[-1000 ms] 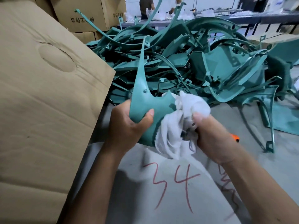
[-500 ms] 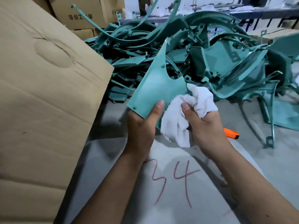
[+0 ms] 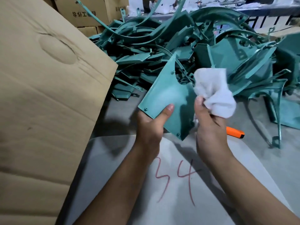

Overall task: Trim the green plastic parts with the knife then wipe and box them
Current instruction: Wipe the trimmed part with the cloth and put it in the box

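hands [image 3: 150,125] wipe green part [image 3: 167,101]

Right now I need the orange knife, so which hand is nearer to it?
Right. The right hand, gripping the cloth, is just beside the knife; the left hand holds the green part farther away.
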A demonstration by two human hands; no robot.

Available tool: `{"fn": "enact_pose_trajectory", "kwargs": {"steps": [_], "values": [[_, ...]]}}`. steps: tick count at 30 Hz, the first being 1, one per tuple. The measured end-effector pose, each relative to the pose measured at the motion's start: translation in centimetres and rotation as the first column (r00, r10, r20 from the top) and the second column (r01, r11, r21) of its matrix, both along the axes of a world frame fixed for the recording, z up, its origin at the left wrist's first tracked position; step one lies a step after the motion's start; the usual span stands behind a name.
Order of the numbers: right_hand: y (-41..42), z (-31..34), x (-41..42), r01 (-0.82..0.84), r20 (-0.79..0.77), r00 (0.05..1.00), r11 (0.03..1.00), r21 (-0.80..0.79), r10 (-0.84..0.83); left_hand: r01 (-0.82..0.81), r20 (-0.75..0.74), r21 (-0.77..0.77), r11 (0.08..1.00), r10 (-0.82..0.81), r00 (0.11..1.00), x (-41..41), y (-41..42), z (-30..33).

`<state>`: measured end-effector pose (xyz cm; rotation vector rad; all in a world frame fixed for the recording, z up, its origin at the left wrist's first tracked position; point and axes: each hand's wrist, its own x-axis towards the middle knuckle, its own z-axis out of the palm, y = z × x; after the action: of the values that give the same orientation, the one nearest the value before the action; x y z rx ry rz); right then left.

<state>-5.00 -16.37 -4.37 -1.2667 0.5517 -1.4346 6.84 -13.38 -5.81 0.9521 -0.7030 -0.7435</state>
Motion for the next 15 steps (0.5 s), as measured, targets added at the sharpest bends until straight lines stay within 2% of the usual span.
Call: {"fn": "enact_pose_trajectory", "kwargs": {"steps": [2,4,5,6,8,9,12,13,15], "values": [[0.2,0.4,0.1,-0.242,0.148,0.963,0.965,0.102,0.226,-0.078,-0.022,0.030,0.997,0.078,0.997,0.2,-0.2,-0.4],[-0.1,0.8,0.0,-0.419,0.317,0.886,0.877,0.236,0.338,-0.108,-0.060,0.019,0.994,0.109,0.992,0.6,-0.4,-0.6],[-0.4,0.7,-0.1,-0.410,0.331,0.891,0.864,0.291,0.311,-0.110,-0.071,0.000,0.994,0.110,0.991,0.8,-0.4,-0.5],[-0.8,0.4,0.0,-0.335,0.271,0.928,0.891,0.306,0.255,-0.113,-0.073,-0.015,0.993,0.112,0.991,0.7,-0.5,-0.5],[-0.9,-0.1,0.1,-0.091,0.036,0.996,0.973,0.210,0.085,-0.101,-0.079,-0.024,0.995,0.099,0.992,0.5,-0.6,-0.6],[-0.7,-0.3,0.2,-0.033,-0.009,0.999,0.987,0.154,0.034,-0.066,-0.096,-0.026,0.997,0.063,0.993,0.2,-0.6,-0.6],[-0.7,-1.0,0.3,-0.010,0.038,0.999,0.979,0.203,0.003,0.080,-0.179,-0.016,0.997,-0.082,0.980,-0.4,-0.6,-1.0],[-0.7,-1.0,0.3,-0.017,0.008,1.000,0.976,0.218,0.016,0.105,-0.190,-0.003,0.995,-0.103,0.976,-0.6,-0.5,-1.0],[-0.8,-1.3,0.3,-0.080,-0.100,0.990,0.973,0.218,0.104,0.050,-0.195,0.070,0.996,-0.035,0.980,-0.8,-0.5,-0.9]]}}
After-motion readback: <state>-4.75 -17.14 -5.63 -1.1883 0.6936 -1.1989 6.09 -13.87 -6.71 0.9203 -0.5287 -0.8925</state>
